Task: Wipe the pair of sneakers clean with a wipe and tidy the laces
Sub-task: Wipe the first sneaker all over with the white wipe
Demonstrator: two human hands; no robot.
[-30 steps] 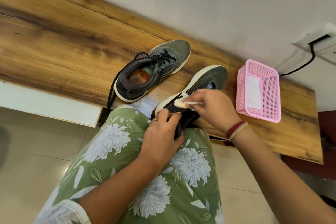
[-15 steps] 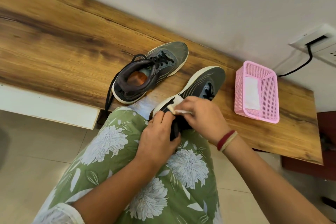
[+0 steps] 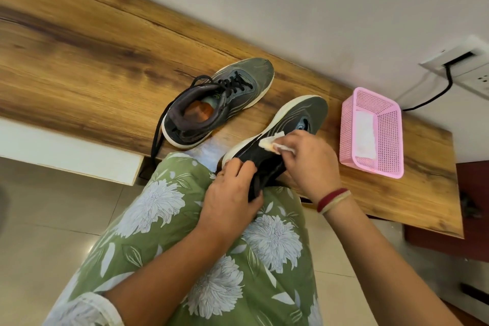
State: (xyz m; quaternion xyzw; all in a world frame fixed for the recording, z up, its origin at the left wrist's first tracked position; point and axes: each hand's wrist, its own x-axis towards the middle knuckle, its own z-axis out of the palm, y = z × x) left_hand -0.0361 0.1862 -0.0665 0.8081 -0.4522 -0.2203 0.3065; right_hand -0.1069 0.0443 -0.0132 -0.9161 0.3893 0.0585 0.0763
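We judge the job partway done. Our right hand (image 3: pixel 309 164) pinches the wipe (image 3: pixel 267 141) against the side of the sneaker (image 3: pixel 299 116) at frame centre, and our left hand (image 3: pixel 230 193) clamps its heel over the knee. Its long axis runs from lower left to upper right, with the toe resting on the wooden shelf (image 3: pixel 92 61). The second sneaker (image 3: pixel 232 90), just to its upper left, seems not yet wiped, and its lace (image 3: pixel 154 140) dangles off the edge, untidied.

The left hand (image 3: pixel 229 200) grips the sneaker (image 3: pixel 285 132) heel while the right hand (image 3: pixel 309 164) presses a wipe (image 3: pixel 270 141) on its side.
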